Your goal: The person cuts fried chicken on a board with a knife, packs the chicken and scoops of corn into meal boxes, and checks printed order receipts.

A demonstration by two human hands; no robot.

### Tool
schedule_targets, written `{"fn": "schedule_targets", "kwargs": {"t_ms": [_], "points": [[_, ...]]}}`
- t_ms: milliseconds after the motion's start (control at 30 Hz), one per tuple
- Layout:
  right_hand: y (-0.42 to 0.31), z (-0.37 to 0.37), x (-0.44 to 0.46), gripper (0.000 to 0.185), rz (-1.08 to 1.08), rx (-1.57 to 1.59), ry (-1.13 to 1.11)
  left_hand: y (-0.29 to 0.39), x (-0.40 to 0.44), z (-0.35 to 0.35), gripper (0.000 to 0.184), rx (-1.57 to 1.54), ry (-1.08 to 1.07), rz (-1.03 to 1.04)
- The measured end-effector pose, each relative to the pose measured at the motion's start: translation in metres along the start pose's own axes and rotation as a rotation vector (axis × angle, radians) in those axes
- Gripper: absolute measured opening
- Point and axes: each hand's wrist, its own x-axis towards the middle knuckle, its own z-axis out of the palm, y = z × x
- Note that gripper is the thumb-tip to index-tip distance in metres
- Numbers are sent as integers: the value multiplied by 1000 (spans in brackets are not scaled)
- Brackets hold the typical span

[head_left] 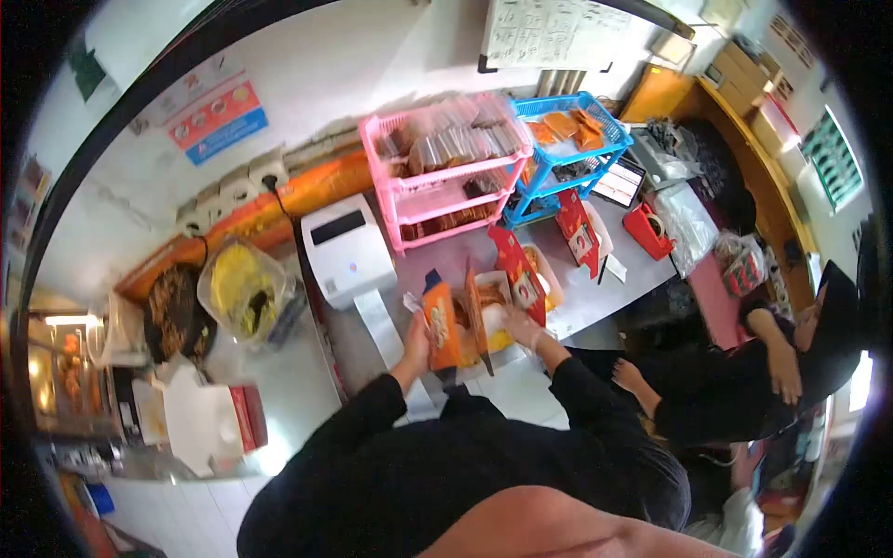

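The orange box (441, 324) stands open, its flaps dark-edged.

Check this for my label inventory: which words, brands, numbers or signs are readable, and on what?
None reads clearly enough to quote.
Whiteboard: handwritten rows, too blurred.
Wall poster: print too small.
Orange box in the left hand: lettering blurred.
Red boxes: white marks, too small.
Lit screen: too small.
Green wall panel: too small.
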Motion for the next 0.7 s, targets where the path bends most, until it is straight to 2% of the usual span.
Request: {"fn": "schedule_targets", "kwargs": {"t_ms": [33,67,100,133,200,233,267,300,333,400,433,500,533,600,633,700], "points": [[-12,-20,-6,44,-37,-409,-60,19,-7,16,43,-64,54,-3],[-37,-54,-19,42,-82,-820,-102,40,-21,32,44,-16,113,134],[-55,-99,-39,41,-284,-506,24,56,-34,42,46,35,173,274],[-65,-133,-48,40,-473,-175,143,61,-42,37,46,23,188,288],[-64,-162,-16,36,-600,365,251,76,-56,20,46,141,342,423],[-112,-208,-35,35,-475,354,266,91,-74,20,46,136,353,434],[-167,-254,-52,34,-348,338,277,111,-99,29,45,264,357,439],[-173,-265,-20,35,-523,181,496,122,-116,33,45,381,362,437],[-178,-274,9,36,-697,18,707,125,-121,26,41,304,435,449],[-214,-304,41,33,-762,-232,650,130,-135,16,40,261,450,479],[-223,-317,59,33,-789,-250,640,130,-139,10,40,172,458,543],[-238,-326,102,33,-748,-597,250,133,-151,1,39,74,485,626],[-236,-326,125,33,-774,-606,247,134,-159,-3,40,11,485,675],[-223,-327,154,27,-828,-882,250,135,-182,-4,40,-53,502,727],[-222,-328,161,27,-842,-879,243,136,-197,-2,42,-50,514,738],[-231,-334,157,24,-460,-271,137,136,-216,-3,43,-47,531,749]]}}
